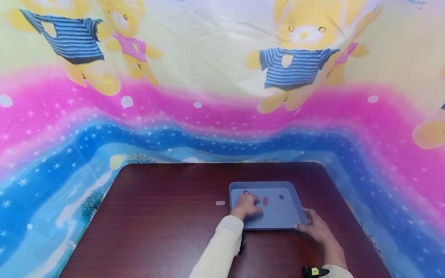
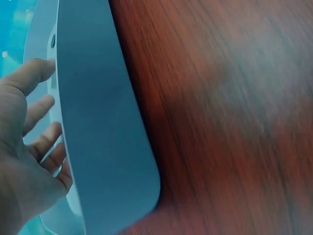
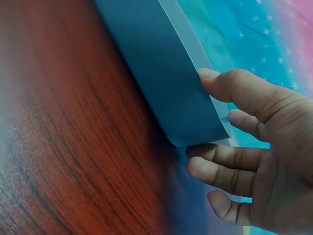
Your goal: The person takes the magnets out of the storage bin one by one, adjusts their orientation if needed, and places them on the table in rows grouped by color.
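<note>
A shallow grey-blue tray lies on the table. My left hand reaches over its near wall into the left part. In the left wrist view the left hand has its fingers spread and slightly bent, and nothing shows between them; the far fingertips are partly hidden by the wall. Inside the tray lie a small pink rectangular piece, right of the left hand, and a dark round disc. My right hand holds the tray's near right corner, thumb on the rim and fingers around the corner.
A second small pink rectangular piece lies on the dark red wood table, left of the tray. A cloth printed with bears hangs behind the table and at its sides.
</note>
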Demonstrator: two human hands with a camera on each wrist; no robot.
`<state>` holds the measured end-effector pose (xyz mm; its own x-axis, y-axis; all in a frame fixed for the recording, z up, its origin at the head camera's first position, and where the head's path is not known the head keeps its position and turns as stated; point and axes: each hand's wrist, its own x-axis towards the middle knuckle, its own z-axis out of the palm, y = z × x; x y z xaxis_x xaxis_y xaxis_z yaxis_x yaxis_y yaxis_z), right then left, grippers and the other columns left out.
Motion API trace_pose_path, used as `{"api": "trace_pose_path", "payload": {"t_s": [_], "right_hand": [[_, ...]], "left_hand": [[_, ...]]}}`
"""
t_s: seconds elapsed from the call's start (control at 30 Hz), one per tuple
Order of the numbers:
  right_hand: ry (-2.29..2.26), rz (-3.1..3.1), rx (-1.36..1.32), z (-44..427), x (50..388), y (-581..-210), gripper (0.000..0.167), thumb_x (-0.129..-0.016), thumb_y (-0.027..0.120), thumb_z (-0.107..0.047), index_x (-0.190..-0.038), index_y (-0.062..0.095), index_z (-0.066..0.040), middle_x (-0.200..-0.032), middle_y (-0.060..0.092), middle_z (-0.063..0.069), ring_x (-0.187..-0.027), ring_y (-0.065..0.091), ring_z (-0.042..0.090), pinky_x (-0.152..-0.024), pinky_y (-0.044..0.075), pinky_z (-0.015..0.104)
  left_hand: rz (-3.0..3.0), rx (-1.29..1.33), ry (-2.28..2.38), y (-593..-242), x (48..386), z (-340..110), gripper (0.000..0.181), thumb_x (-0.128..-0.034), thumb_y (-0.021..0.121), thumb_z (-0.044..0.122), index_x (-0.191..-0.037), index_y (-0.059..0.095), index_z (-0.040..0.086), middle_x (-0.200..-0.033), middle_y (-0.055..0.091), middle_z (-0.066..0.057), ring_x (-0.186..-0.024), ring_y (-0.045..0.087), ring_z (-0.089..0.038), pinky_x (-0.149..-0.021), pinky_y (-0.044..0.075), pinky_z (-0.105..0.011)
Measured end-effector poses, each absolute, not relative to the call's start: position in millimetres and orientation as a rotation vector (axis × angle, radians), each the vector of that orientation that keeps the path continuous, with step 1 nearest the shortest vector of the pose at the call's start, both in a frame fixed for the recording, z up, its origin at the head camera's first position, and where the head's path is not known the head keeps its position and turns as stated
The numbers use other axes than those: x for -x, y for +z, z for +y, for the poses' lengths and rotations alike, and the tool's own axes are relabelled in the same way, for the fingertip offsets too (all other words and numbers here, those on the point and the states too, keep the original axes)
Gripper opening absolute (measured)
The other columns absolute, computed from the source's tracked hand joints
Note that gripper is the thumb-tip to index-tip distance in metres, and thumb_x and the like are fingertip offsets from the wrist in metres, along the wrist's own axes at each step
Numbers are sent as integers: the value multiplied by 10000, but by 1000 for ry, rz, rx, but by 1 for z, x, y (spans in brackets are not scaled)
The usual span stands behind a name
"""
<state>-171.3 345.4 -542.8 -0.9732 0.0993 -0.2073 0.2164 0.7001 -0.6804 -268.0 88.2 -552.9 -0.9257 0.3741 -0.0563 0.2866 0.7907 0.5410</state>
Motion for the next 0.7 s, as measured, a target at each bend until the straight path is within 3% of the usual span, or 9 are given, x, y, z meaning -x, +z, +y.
{"api": "trace_pose_path", "payload": {"t_s": [0.13, 0.37, 0.5, 0.7], "right_hand": [[-1147, 2749, -267, 344, 171, -542, 867, -759, 765, -331, -1392, 285, 16, -1181, 484, 322, -1045, 487, 446, -777, 430, 523], [-1224, 2733, -281, 337, 170, -544, 852, -749, 779, -290, -1386, 301, 11, -1102, 551, 278, -982, 546, 391, -755, 455, 493], [-1217, 2724, -302, 339, 168, -549, 859, -744, 784, -298, -1386, 304, 10, -1089, 563, 238, -962, 554, 360, -733, 463, 475], [-1235, 2738, -325, 344, 168, -553, 841, -759, 770, -296, -1397, 300, -16, -1104, 562, 217, -974, 551, 342, -744, 459, 468]], "left_hand": [[2833, -462, 723, -554, 266, 97, 554, -690, 776, 426, -1198, 646, 245, -1148, 456, -84, -1052, 372, -251, -821, 373, -367], [2832, -384, 754, -554, 259, 104, 597, -682, 777, 383, -1243, 614, 260, -1147, 372, -138, -1025, 298, -294, -759, 323, -388], [2808, -404, 761, -556, 256, 107, 513, -691, 773, 368, -1184, 647, 299, -1160, 355, -138, -1019, 286, -299, -735, 298, -383], [2845, -421, 790, -557, 256, 112, 265, -714, 762, 308, -974, 714, 319, -1194, 368, -143, -1051, 290, -306, -756, 297, -394]]}}
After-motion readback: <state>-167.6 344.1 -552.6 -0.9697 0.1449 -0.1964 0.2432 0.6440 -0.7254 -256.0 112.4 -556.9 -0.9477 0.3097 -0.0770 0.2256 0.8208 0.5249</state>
